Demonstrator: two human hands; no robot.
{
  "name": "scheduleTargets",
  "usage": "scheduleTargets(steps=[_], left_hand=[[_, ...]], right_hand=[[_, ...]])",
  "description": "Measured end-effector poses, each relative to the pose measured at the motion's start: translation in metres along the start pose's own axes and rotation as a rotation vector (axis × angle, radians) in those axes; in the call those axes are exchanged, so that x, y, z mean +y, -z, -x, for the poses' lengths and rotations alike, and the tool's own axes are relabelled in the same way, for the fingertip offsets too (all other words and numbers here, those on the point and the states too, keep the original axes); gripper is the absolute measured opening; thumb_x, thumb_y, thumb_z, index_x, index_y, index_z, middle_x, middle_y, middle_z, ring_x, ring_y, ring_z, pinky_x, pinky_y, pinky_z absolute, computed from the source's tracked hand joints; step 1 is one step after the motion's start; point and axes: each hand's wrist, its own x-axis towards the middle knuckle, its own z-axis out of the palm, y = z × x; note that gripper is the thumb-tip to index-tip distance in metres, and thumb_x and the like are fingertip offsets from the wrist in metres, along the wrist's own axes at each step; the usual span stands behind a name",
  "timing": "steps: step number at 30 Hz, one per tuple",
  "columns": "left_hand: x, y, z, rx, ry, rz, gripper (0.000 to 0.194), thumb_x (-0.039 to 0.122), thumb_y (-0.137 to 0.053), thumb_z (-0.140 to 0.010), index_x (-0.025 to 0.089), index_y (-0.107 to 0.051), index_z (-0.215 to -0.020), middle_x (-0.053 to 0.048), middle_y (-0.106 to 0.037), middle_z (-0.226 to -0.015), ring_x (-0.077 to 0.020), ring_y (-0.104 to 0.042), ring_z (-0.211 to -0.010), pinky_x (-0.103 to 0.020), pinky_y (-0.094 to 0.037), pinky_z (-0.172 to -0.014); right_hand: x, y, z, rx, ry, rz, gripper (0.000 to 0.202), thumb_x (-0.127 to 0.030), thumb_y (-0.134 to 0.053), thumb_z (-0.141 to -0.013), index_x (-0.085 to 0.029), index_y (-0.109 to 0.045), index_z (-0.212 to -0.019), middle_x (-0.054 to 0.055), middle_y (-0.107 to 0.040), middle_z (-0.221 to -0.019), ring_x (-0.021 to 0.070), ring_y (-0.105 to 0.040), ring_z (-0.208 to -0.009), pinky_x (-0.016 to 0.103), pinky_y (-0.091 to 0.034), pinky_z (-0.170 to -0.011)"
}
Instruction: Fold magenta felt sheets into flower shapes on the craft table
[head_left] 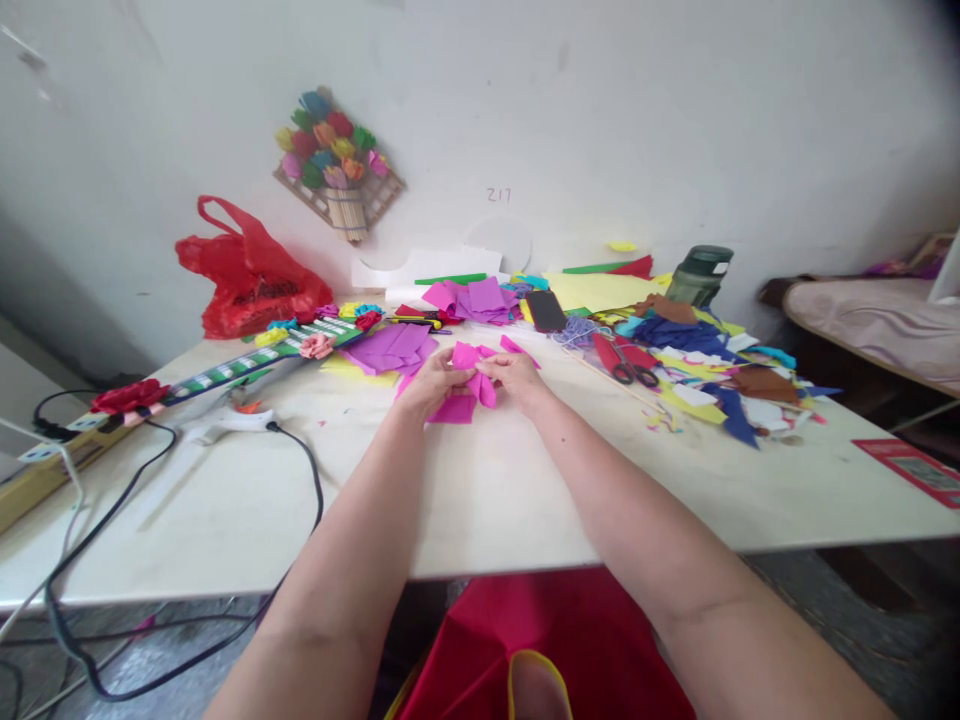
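My left hand (437,384) and my right hand (517,376) are close together over the table, fingers pinched on a bright magenta piece of crepe paper (484,390). The piece looks folded or gathered, with flaps spreading out between the fingers. Under the hands lies a flat magenta paper piece (451,410), and another magenta strip (518,350) rests just behind the right hand. To the left of my left hand is a stack of purple paper pieces (394,346). The fingertips partly hide the held paper.
At left lie a glue gun (240,418) with a black cable and a strip decorated with paper flowers (262,358). A red plastic bag (251,275) stands behind. At right are scissors (622,368), colored paper scraps (697,350), a phone (546,311) and a green bottle (699,276).
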Motion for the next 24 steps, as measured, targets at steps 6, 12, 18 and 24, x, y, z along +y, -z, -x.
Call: scheduleTargets(steps=[6, 12, 18, 24], left_hand=[[-0.0023, 0.0024, -0.0042, 0.095, 0.112, -0.004, 0.024, 0.014, -0.077, -0.065, 0.011, -0.057, -0.077, -0.001, -0.065, -0.062, -0.0125, -0.065, -0.055, -0.023, -0.055, -0.058], [-0.0024, 0.0023, -0.0047, 0.187, 0.133, 0.021, 0.021, 0.017, -0.073, -0.071, 0.012, -0.053, -0.067, -0.002, -0.064, -0.059, -0.013, -0.065, -0.053, -0.025, -0.056, -0.059], [-0.0019, 0.0013, -0.0039, 0.139, 0.077, -0.021, 0.023, 0.023, -0.078, -0.065, 0.012, -0.058, -0.065, 0.0, -0.061, -0.054, -0.0134, -0.064, -0.054, -0.024, -0.055, -0.06], [-0.0003, -0.0004, -0.0026, 0.144, 0.051, -0.04, 0.026, 0.025, -0.081, -0.062, 0.012, -0.058, -0.065, -0.001, -0.063, -0.058, -0.0111, -0.063, -0.054, -0.023, -0.053, -0.061]], right_hand=[[0.0055, -0.001, -0.0038, 0.05, 0.025, -0.007, 0.025, -0.036, -0.075, -0.057, -0.014, -0.064, -0.062, 0.002, -0.06, -0.057, 0.0116, -0.052, -0.053, 0.026, -0.044, -0.056], [0.0097, -0.0002, -0.0062, 0.048, 0.029, -0.053, 0.027, -0.038, -0.076, -0.057, -0.015, -0.064, -0.063, 0.002, -0.061, -0.057, 0.0117, -0.052, -0.052, 0.025, -0.042, -0.053], [0.0069, -0.0009, -0.0043, 0.058, 0.007, -0.063, 0.038, -0.052, -0.073, -0.058, -0.016, -0.061, -0.064, 0.0, -0.058, -0.055, 0.0114, -0.05, -0.051, 0.025, -0.04, -0.053], [0.0013, 0.0004, -0.0016, 0.047, -0.031, -0.121, 0.041, -0.051, -0.074, -0.057, -0.015, -0.065, -0.073, 0.001, -0.06, -0.059, 0.0126, -0.052, -0.054, 0.027, -0.04, -0.054]])
